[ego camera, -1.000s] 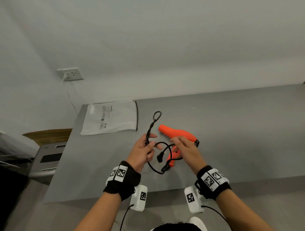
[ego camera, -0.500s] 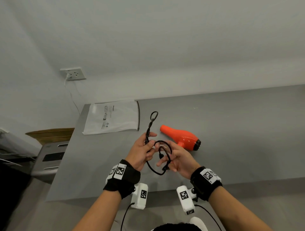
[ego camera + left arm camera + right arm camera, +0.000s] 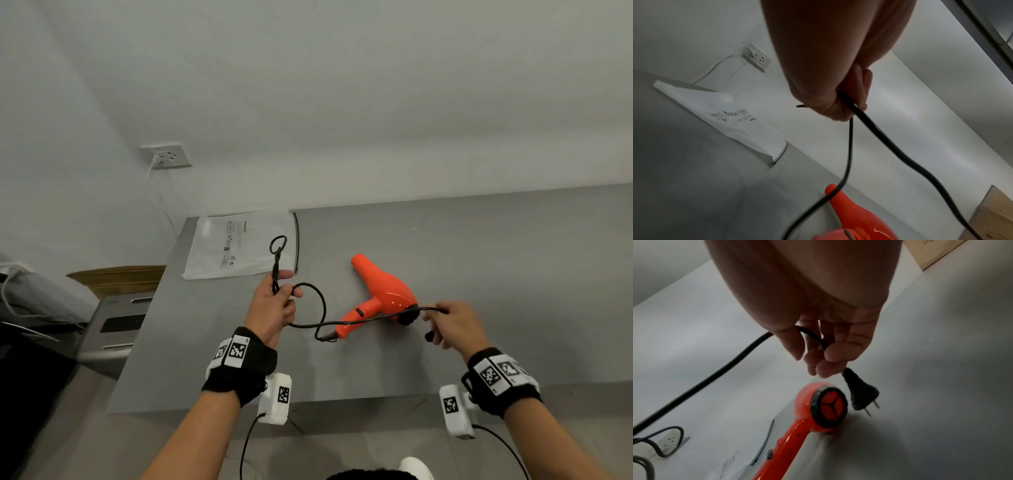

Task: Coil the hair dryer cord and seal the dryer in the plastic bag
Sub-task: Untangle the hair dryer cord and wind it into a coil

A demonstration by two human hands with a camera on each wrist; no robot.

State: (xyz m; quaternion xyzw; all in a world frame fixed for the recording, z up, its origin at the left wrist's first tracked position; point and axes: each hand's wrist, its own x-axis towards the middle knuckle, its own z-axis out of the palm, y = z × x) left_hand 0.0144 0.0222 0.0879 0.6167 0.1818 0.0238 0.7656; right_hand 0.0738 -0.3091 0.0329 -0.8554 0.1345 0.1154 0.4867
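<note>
Plastic bag (image 3: 239, 245) flat, dryer (image 3: 383, 294) outside.

Orange dryer (image 3: 383, 294), black cord (image 3: 318, 301), white bag (image 3: 236, 245)

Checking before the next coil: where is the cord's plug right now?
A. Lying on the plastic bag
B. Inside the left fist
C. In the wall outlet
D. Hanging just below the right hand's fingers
D: the right wrist view shows the plug dangling below the right hand, above the dryer.
</note>
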